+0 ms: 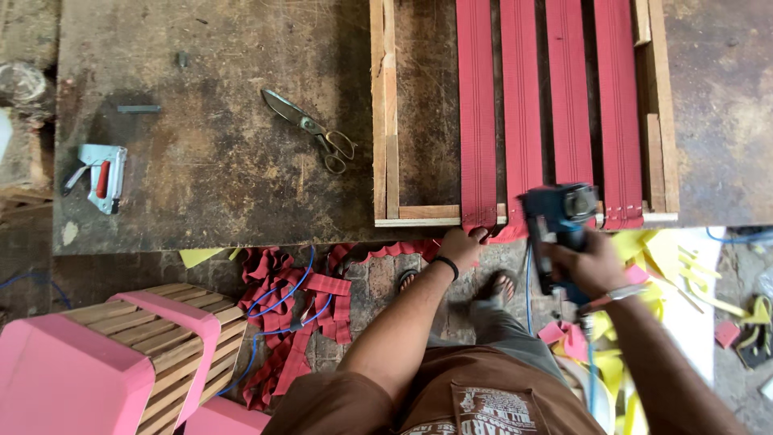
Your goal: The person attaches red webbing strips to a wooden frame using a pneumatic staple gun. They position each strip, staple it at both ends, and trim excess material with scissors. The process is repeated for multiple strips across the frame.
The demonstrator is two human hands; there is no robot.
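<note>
View from above of a dark, stained workbench (217, 161) with a person standing at its near edge. A rectangular wooden frame (386, 121) lies on the right part of the bench; four red webbing straps (523, 105) run side by side across it from the far rail to the near rail, their ends folded over the near rail. Below the bench at lower left stands a slatted wooden piece with pink padded edges (121, 354). On the floor beside it lies a heap of red webbing offcuts (298, 322) threaded by a blue hose (278, 310); yellow scraps (644, 258) lie on the floor at right.

The right hand (592, 266) is closed around the grip of a blue pneumatic staple gun (560, 221), whose head sits at the near rail of the frame, between the second and third straps. The left hand (463, 246), a dark band at its wrist, pinches the loose end of the leftmost strap just below the near rail, fingers curled tight on the webbing.

Well apart on the left half of the bench lie large metal shears (310, 129), blades closed, and, near the left edge, a grey hand stapler with a red grip (103, 176).
</note>
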